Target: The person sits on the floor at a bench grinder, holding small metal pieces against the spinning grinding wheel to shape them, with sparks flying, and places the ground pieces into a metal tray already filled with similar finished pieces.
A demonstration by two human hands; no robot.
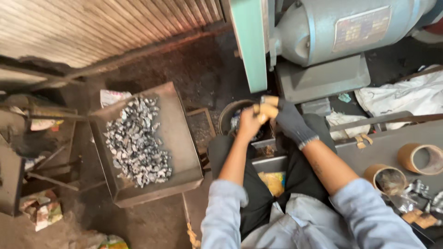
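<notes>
Pale blue sleeves at six o'clock lead up to the two hands, which meet near the centre just below the grey motor (332,32): the left hand (251,123), bare with taped fingertips, curls shut around a small part I cannot make out, while the right hand (291,122), in a dark glove, closes against it from three o'clock. Directly beneath them sits a dark round bucket (229,115); the metal tray (182,138) of silvery pieces (136,143) lies well apart at nine o'clock, nearer the left hand, its long axis running twelve to six.

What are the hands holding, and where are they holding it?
Both hands, the bare left hand and the gloved right hand, meet over a dark round tub. Something small may be pinched between them, but it cannot be told.
</notes>
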